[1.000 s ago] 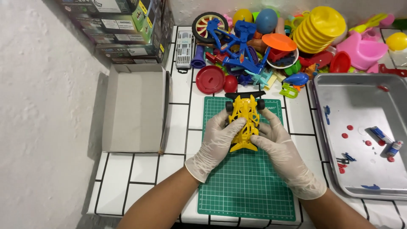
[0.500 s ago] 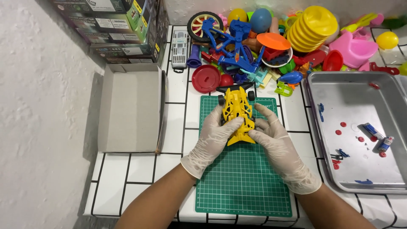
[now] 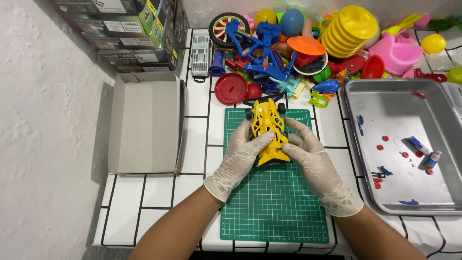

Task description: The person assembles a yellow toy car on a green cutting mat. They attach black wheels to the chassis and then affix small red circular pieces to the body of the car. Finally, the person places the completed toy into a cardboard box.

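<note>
Car [image 3: 267,126]: glossy yellow plastic, openwork shell. Left hand [image 3: 241,155] and right hand [image 3: 308,156]: thin translucent whitish gloves, wrinkled, look like latex or vinyl. Mat [image 3: 274,202]: matt green, rubbery, printed grid. Tray [image 3: 385,103]: bare metal, dull brushed sheen. Box [image 3: 144,126]: matt grey cardboard inside. Table [image 3: 144,192]: smooth white tiles, dark grout. Toys [image 3: 346,33]: shiny coloured plastic.

Yellow toy car [image 3: 268,130], open-frame body with black wheels, is lying upright and lengthwise on the upper part of the green cutting mat [image 3: 274,207], its pointed end facing the near edge.
</note>
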